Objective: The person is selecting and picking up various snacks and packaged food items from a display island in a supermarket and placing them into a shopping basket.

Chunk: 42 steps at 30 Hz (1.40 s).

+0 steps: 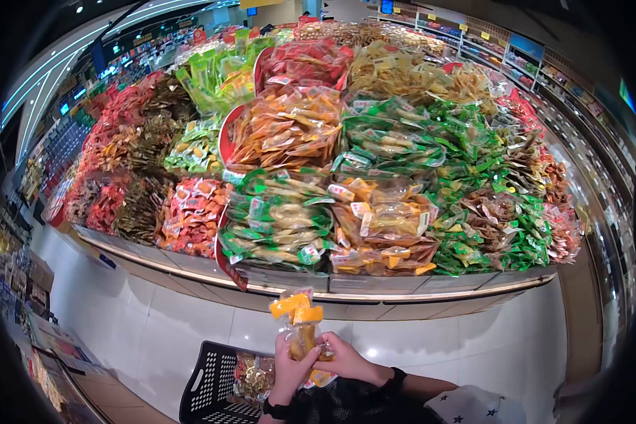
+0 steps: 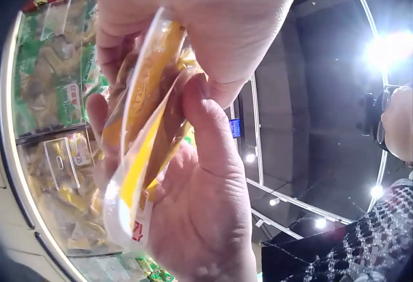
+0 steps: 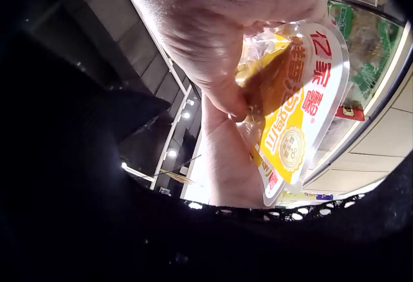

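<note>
Both hands hold a bunch of clear plastic snack packets (image 1: 298, 311) with yellow-orange labels, close in front of the body. The left hand (image 1: 290, 366) grips the packets from the left side, its thumb lying across them. From the right, the right hand (image 1: 349, 360) pinches the same packets with thumb and fingers. The right wrist view shows a yellow label (image 3: 284, 117) with a white edge and red and white printed characters. Seen edge-on in the left wrist view, the packets (image 2: 151, 101) lie between the hands, their brownish contents partly covered by fingers.
A black perforated shopping basket (image 1: 203, 381) stands at the lower left with packaged goods (image 1: 253, 373) inside. Ahead is a wide display stand with a grey front ledge (image 1: 374, 284), heaped with green packets (image 1: 275, 219), orange packets (image 1: 385, 219) and red packets (image 1: 193, 215). Shelves (image 1: 530, 67) line the right side.
</note>
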Tool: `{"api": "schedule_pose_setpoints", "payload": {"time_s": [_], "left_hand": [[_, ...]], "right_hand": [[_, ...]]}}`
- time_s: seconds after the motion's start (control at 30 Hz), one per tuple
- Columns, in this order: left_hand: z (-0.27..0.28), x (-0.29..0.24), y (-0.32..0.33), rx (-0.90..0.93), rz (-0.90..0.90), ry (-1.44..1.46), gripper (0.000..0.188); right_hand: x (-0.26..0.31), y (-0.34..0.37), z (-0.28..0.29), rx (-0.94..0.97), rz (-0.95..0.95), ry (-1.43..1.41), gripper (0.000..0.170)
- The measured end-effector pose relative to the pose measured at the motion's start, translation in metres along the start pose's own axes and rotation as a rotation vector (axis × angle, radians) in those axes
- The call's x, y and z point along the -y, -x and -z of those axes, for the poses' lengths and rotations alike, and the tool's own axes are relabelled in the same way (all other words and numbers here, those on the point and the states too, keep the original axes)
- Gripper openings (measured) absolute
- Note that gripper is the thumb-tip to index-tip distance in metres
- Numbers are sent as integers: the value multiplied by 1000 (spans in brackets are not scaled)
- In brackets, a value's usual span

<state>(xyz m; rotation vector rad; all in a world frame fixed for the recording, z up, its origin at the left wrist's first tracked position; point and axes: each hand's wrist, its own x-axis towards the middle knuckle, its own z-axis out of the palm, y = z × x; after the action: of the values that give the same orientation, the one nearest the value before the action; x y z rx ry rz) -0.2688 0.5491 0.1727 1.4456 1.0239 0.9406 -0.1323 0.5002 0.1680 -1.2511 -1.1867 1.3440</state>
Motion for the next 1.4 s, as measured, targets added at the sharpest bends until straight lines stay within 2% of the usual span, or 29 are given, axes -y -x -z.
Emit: {"api": "schedule_pose_setpoints", "payload": {"time_s": [0.13,0.2,0.27,0.33,0.37,0.47,0.53,0.63,0.7,0.77,0.8,0.87,0.93,1.0,1.07,1.13,1.17,1.2,1.23,1.27,1.33,1.37,1.4], "left_hand": [[-24,6,-13,-27,-121,-211,38],[-50,10,-26,-10,-85,-105,36],[-64,10,-35,15,-20,16,35],[-73,6,-41,44,-47,3,35],[-81,6,-45,35,-69,-21,34],[-103,10,-61,77,-100,-97,36],[-106,3,-61,51,-397,-447,40],[-114,-10,-60,113,-389,-431,42],[-122,-11,-73,132,-397,-419,43],[-117,-12,-73,117,-370,-425,45],[-111,-6,-79,164,-296,-346,45],[-98,-6,-94,177,-222,-273,45],[-106,-15,-102,249,-250,-115,41],[-94,-18,-111,253,-238,-150,40],[-84,-19,-124,234,-334,-93,40],[-72,-26,-135,203,-379,-133,41],[-66,-41,-139,187,-413,-213,42],[-60,-49,-141,170,-445,-293,43],[-54,-51,-141,141,-337,-238,44],[-44,-52,-143,132,-334,-240,44],[-25,-54,-149,7,-403,-303,41],[-13,-56,-156,-41,-461,-292,33],[0,-56,-158,-46,-461,-294,33]], "right_hand": [[-2,-8,37,-5,-63,-36,40],[4,-9,64,15,-35,-112,39],[2,-10,88,-12,-43,-31,39],[-1,-12,103,31,-11,-98,37],[1,-11,115,58,-62,-62,39],[-7,-13,141,19,1,-83,40],[-6,-7,147,-45,56,-10,40],[7,-1,160,-9,-40,-23,41],[5,-6,171,-63,40,27,39],[5,-12,175,-60,3,15,38],[5,-17,171,-79,-18,16,38],[4,-33,160,-61,45,-68,37],[11,-37,164,-36,-29,-474,34],[31,-48,164,24,-83,-514,37],[45,-58,160,71,-126,-541,41],[54,-66,151,37,-138,-595,48],[59,-72,147,40,-159,-628,46],[65,-78,144,48,-165,-623,46],[72,-84,139,4,-158,-598,45],[78,-90,135,-39,-150,-573,45],[75,-107,137,-112,-121,-439,49],[95,-116,135,-171,-38,-359,50],[118,-129,134,-229,46,-280,51]]}}
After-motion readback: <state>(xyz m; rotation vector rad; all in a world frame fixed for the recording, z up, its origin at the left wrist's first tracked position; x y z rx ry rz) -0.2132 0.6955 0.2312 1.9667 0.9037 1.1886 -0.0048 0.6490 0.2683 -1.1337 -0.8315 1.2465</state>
